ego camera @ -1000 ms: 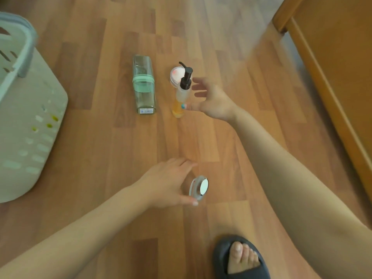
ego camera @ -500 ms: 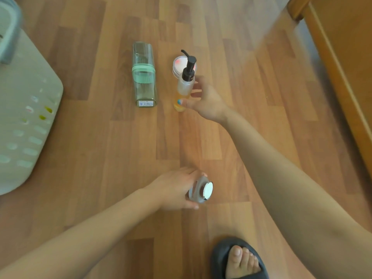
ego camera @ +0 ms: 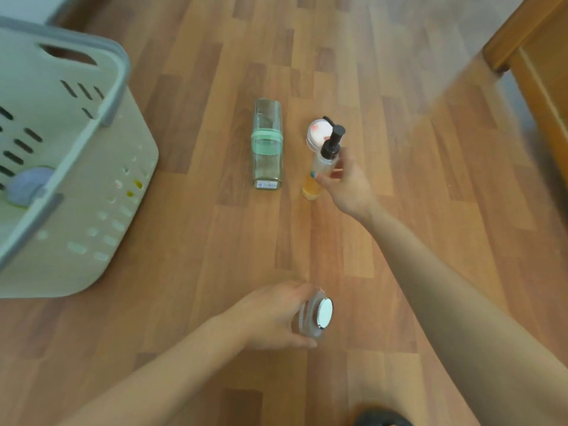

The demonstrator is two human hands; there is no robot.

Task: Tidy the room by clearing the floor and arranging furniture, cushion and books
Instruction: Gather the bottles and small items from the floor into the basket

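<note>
The right hand (ego camera: 349, 187) curls round a clear, black-topped pump bottle of yellow oil (ego camera: 321, 169), nearly upright, pump up, well right of the pale plastic basket (ego camera: 92, 192). The left hand (ego camera: 270, 316) grips a small frosted jar with a shiny silver lid (ego camera: 316, 315), lid facing away from the basket. Left to clear, I think: a tall glass bottle with a green band (ego camera: 266, 146), lying flat right of the basket, its length pointing forward.
</note>
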